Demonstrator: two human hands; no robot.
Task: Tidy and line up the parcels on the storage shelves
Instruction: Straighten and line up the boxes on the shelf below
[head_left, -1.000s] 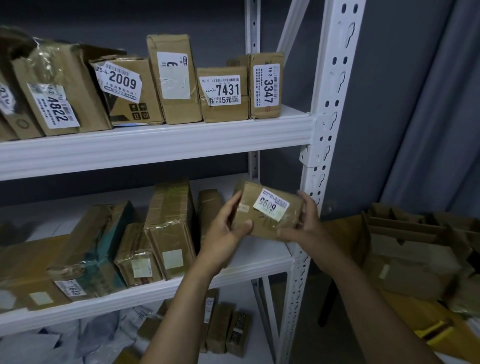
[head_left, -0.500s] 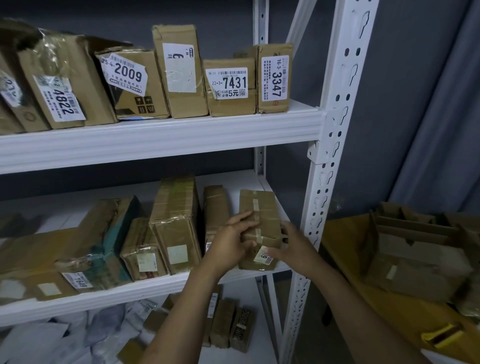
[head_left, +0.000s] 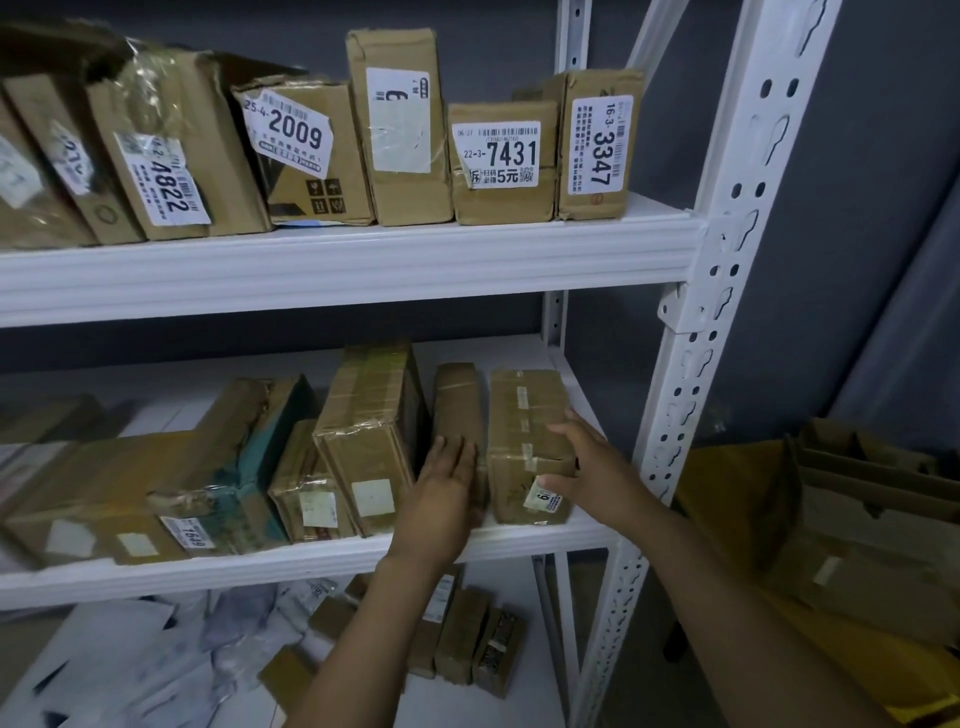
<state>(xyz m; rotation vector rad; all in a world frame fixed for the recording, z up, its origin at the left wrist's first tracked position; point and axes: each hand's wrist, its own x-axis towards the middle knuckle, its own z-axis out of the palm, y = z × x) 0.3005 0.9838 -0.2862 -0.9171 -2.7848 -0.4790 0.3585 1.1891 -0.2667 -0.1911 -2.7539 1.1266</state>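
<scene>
A small brown parcel (head_left: 522, 415) with a white label on its front stands at the right end of the middle shelf (head_left: 311, 564). My right hand (head_left: 597, 470) holds its front right corner, fingers over the top edge and thumb on the label. A narrow brown parcel (head_left: 457, 400) stands just left of it, and my left hand (head_left: 447, 483) rests flat against its front with straight fingers. Further left are a taller taped parcel (head_left: 369, 441) and several more, some lying flat. The upper shelf (head_left: 337, 270) carries a row of upright labelled parcels, including parcel 7431 (head_left: 501, 166).
The white upright post (head_left: 691, 364) stands just right of my right hand. Folded cardboard boxes (head_left: 862, 519) lie on a yellow surface at the right. The bottom level holds small parcels (head_left: 460, 639) and grey mail bags (head_left: 182, 660).
The small parcel was in both hands in front of the shelf; now it stands on the middle shelf's right end. My left hand has left it and moved onto the narrow parcel.
</scene>
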